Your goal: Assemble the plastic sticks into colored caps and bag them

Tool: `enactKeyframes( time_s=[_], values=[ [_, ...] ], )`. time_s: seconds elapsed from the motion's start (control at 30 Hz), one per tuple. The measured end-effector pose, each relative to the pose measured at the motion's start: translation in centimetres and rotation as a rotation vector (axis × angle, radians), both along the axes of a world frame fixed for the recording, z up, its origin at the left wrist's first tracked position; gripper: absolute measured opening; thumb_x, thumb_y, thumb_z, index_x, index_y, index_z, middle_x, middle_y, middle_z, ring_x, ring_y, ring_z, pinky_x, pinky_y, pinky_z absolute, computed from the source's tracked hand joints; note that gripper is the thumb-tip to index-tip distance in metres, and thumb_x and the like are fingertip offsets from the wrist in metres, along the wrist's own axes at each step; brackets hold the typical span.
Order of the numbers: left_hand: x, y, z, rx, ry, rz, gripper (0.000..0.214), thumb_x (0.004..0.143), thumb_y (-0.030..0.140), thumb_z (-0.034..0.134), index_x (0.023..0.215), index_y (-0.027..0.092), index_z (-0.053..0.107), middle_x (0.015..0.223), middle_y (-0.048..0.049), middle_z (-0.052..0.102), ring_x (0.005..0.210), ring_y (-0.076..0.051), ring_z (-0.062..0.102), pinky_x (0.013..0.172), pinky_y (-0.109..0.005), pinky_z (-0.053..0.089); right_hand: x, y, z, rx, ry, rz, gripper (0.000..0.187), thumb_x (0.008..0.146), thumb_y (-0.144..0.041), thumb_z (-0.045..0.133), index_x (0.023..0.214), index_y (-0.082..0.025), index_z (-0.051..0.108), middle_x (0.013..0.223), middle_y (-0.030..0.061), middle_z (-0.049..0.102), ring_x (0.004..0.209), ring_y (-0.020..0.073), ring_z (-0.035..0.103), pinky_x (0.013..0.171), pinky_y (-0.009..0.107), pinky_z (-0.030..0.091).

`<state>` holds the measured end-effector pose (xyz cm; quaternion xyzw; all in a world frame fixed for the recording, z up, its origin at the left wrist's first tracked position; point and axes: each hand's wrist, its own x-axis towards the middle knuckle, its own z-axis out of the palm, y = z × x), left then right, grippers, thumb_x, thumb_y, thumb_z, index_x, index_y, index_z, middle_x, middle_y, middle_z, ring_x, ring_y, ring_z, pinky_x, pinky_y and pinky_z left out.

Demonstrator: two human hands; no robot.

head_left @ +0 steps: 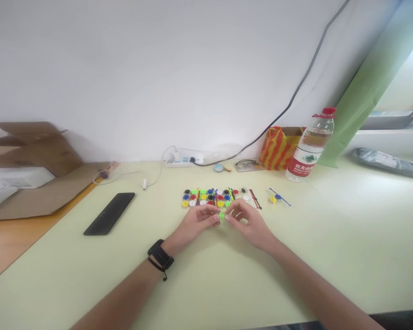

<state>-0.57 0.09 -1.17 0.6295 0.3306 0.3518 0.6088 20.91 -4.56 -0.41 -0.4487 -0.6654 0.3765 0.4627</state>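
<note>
- One small green piece (222, 217) is in the head view, between the left hand (200, 219) and the right hand (250, 224), above the table (206, 284).
- The left thumb and forefinger seem clamped on this piece.
- The right fingers are curved at its other side; whether they grip it, I cannot tell.
- Discs (203, 197) and sticks (255, 199) lie just beyond the hands; a blue stick (285, 201) lies more to the right.
- Such a small piece may slip, I think, so a light, steady left pinch and careful right fingertips serve best.
</note>
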Motion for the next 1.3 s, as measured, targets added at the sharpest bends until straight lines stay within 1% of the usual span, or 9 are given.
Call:
enactKeyframes(
  time_s=[0.27, 0.4, 0.7, 0.8, 0.87, 0.97, 1.07, 1.17, 1.3],
  values=[
    [-0.1, 0.0, -0.2, -0.018, 0.002, -0.012, 0.035, 0.087, 0.039, 0.077, 0.113, 0.016, 0.073, 0.105, -0.0093, 0.074, 0.092, -0.02, 0.07, 0.089, -0.036, 0.056, 0.0, 0.0, -0.2, -0.008, -0.059, 0.011, 0.014, 0.092, -0.031, 0.063, 0.105, -0.025, 0.061, 0.107, 0.0041, 0.067, 0.088, 0.0179, 0.066, 0.074, 0.032, 0.054],
    [-0.2, 0.0, -0.1, -0.019, -0.013, -0.009, 0.033, 0.088, 0.039, 0.077, 0.112, 0.016, 0.073, 0.103, -0.0086, 0.074, 0.091, -0.019, 0.069, 0.088, -0.035, 0.056, 0.0, 0.0, -0.3, 0.013, -0.057, 0.004, 0.027, 0.094, -0.032, 0.061, 0.121, -0.027, 0.059, 0.109, 0.0054, 0.066, 0.087, 0.0176, 0.065, 0.075, 0.033, 0.055],
    [0.0, 0.0, 0.3, -0.002, -0.019, 0.026, 0.031, 0.087, 0.04, 0.078, 0.107, 0.017, 0.074, 0.101, -0.0082, 0.073, 0.088, -0.019, 0.069, 0.084, -0.033, 0.055, 0.0, -0.1, -0.6, 0.031, 0.026, -0.006, 0.065, 0.098, -0.037, 0.056, 0.156, -0.032, 0.027, 0.101, 0.0032, 0.061, 0.069, 0.015, 0.056, 0.063, 0.031, 0.05],
    [0.0, 0.0, 0.2, -0.007, -0.023, 0.013, 0.032, 0.087, 0.04, 0.077, 0.108, 0.016, 0.074, 0.098, -0.0082, 0.073, 0.088, -0.019, 0.069, 0.085, -0.033, 0.055, 0.0, -0.2, -0.4, -0.005, 0.035, -0.035, 0.047, 0.099, -0.042, 0.054, 0.144, -0.028, 0.045, 0.1, 0.0033, 0.061, 0.069, 0.0149, 0.054, 0.062, 0.03, 0.047],
    [0.0, 0.0, 0.1, -0.018, -0.017, 0.01, 0.033, 0.086, 0.04, 0.078, 0.109, 0.016, 0.074, 0.099, -0.0085, 0.073, 0.088, -0.019, 0.069, 0.085, -0.034, 0.055, 0.2, -0.2, -0.1, -0.059, 0.02, -0.003, 0.032, 0.102, -0.047, 0.046, 0.105, -0.022, 0.065, 0.085, 0.0025, 0.061, 0.067, 0.0152, 0.053, 0.064, 0.031, 0.046],
    [-0.1, 0.0, 0.0, -0.031, -0.011, 0.034, 0.034, 0.085, 0.04, 0.079, 0.109, 0.016, 0.074, 0.1, -0.0084, 0.073, 0.087, -0.019, 0.069, 0.085, -0.034, 0.055, 0.5, -0.1, 0.3, -0.164, -0.005, 0.136, 0.062, 0.105, -0.053, 0.033, 0.054, -0.021, 0.046, 0.058, 0.0006, 0.048, 0.058, 0.0146, 0.047, 0.064, 0.032, 0.042],
    [-0.1, 0.0, 0.0, -0.021, -0.017, 0.03, 0.033, 0.086, 0.04, 0.078, 0.108, 0.016, 0.073, 0.1, -0.0082, 0.073, 0.087, -0.019, 0.069, 0.087, -0.034, 0.055, 0.4, -0.1, 0.5, -0.132, 0.004, 0.138, 0.054, 0.102, -0.053, 0.045, 0.058, -0.021, 0.044, 0.059, -0.0018, 0.045, 0.057, 0.0134, 0.044, 0.06, 0.03, 0.039],
    [0.0, 0.0, 0.1, -0.008, -0.014, 0.017, 0.032, 0.086, 0.04, 0.078, 0.107, 0.016, 0.074, 0.101, -0.0086, 0.074, 0.089, -0.019, 0.069, 0.087, -0.035, 0.055, 0.2, -0.1, 0.5, -0.066, 0.01, 0.065, 0.032, 0.095, -0.049, 0.061, 0.079, -0.022, 0.053, 0.074, -0.0013, 0.055, 0.067, 0.0146, 0.052, 0.061, 0.028, 0.043],
    [0.0, -0.1, 0.2, -0.026, -0.001, 0.005, 0.037, 0.085, 0.042, 0.079, 0.11, 0.016, 0.074, 0.103, -0.01, 0.075, 0.092, -0.021, 0.07, 0.088, -0.036, 0.056, 0.0, 0.0, 0.2, -0.046, -0.013, 0.035, 0.024, 0.093, -0.046, 0.064, 0.099, -0.024, 0.057, 0.094, 0.0024, 0.065, 0.078, 0.0169, 0.061, 0.068, 0.031, 0.05]
  ],
)
